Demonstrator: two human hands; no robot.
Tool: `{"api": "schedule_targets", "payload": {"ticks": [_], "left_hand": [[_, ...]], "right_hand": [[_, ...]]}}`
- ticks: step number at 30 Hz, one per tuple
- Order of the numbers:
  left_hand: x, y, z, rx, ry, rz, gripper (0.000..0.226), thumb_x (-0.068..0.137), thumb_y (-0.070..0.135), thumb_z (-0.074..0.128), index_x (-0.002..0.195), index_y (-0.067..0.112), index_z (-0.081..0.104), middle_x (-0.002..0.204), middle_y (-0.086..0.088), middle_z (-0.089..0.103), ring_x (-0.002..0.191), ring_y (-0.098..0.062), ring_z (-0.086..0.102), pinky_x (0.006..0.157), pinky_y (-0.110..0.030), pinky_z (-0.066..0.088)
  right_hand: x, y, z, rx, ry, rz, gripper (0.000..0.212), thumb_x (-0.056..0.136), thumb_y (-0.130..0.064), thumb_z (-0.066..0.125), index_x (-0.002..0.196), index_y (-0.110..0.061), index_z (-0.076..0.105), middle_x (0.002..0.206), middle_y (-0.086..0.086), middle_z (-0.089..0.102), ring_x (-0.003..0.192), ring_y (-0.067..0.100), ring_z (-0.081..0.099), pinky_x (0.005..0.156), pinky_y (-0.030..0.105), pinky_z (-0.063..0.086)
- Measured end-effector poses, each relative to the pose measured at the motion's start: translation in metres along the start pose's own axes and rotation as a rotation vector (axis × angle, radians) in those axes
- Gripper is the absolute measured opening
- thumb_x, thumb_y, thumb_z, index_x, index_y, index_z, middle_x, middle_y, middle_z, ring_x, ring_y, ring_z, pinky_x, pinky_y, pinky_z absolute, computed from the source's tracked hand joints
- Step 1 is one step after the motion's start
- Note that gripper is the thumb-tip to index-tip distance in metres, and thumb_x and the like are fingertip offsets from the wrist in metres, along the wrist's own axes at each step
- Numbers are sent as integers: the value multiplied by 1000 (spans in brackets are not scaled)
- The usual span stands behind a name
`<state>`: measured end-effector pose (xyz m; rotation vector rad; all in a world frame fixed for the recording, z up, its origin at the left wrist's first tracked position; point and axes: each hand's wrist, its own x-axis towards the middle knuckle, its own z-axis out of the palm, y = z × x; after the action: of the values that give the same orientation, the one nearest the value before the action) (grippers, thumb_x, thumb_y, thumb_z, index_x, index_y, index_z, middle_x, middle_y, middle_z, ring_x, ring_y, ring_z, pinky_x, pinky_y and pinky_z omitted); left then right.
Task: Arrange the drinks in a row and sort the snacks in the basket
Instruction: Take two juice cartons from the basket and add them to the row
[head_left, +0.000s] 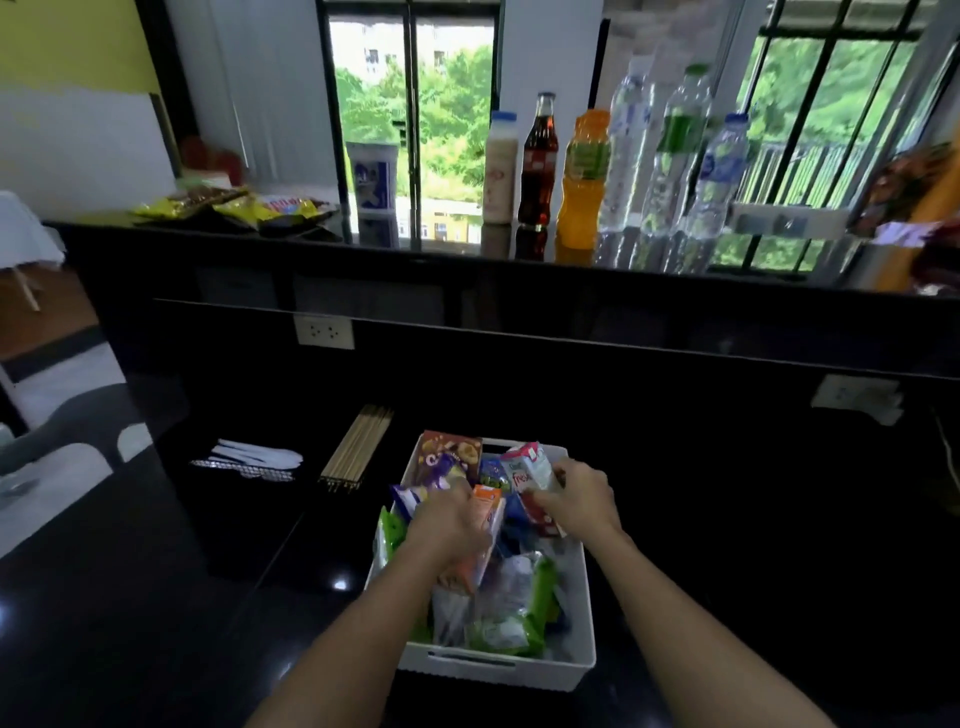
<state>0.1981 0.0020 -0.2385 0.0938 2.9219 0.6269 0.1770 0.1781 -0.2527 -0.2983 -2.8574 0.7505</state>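
Now, in the white basket (498, 664) at 6 o'clock, the left hand (449, 519) grips an orange carton (489, 506) and the right hand (582, 499) a red-and-white carton (530, 465). Lift both upright, clear of the packets (501, 629), toward the bottles (584, 176) at 1 o'clock.

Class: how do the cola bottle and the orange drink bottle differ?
The cola bottle holds dark liquid; the orange drink bottle, bright orange. The cola bottle is slimmer and narrow-necked; the orange drink bottle is broader. Both stand upright in the row.
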Motion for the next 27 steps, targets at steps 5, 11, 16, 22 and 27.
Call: {"api": "schedule_targets", "payload": {"ticks": [5,11,16,22,27], "left_hand": [[-4,22,-82,-208,97,75,56,76,35,68,127,18,52,110,-4,66,98,-19,63,77,-27,48],[-20,31,-179,-464,370,179,32,77,28,71,106,20,64,88,7,65,80,-9,60,64,-20,46],[-13,37,-240,-664,511,262,29,78,21,74,103,24,60,96,5,69,86,-11,66,80,-30,56],[15,37,-302,-779,636,329,37,83,12,70,117,12,55,104,0,62,96,-17,60,83,-36,55],[51,16,-329,-758,625,340,34,84,9,68,113,16,55,111,-3,63,107,-25,60,91,-50,52]], "right_hand": [[10,-36,-78,307,85,-47,27,69,-49,72,88,-31,65,82,-11,68,76,9,65,71,35,58],[15,-97,-152,514,230,-209,26,74,-40,77,92,-26,66,84,-11,68,74,1,63,64,25,55],[29,-144,-189,618,273,-271,34,76,-41,76,101,-20,66,92,-7,69,78,4,64,63,19,51],[59,-202,-210,714,265,-324,29,82,-33,72,102,-16,62,92,-7,66,74,1,61,54,12,45],[96,-238,-199,777,205,-258,23,87,-22,67,108,-12,61,108,4,70,83,13,66,59,23,54]]}}
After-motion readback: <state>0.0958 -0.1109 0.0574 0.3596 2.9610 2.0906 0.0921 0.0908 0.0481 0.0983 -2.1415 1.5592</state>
